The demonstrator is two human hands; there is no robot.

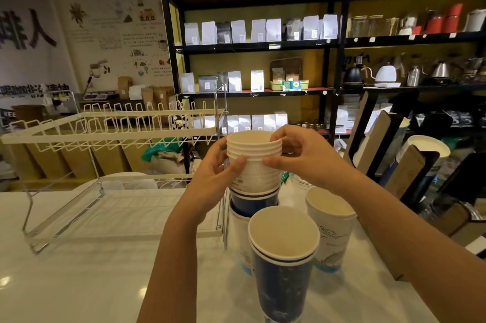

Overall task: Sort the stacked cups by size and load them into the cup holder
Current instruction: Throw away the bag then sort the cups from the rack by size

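Above the counter – both hands' grip, left hand and right hand, around white cup stack – dish rack alongside

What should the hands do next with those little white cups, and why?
Probably lift the nested small white paper cups straight up. The left hand and right hand both pinch them, and they sit inside a wider dark blue cup, so the sizes are still mixed.

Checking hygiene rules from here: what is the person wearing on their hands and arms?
Nothing visible. The left hand and right hand are bare, with no gloves, rings or watch. Both forearms are uncovered as far as the picture shows; no sleeves in view.
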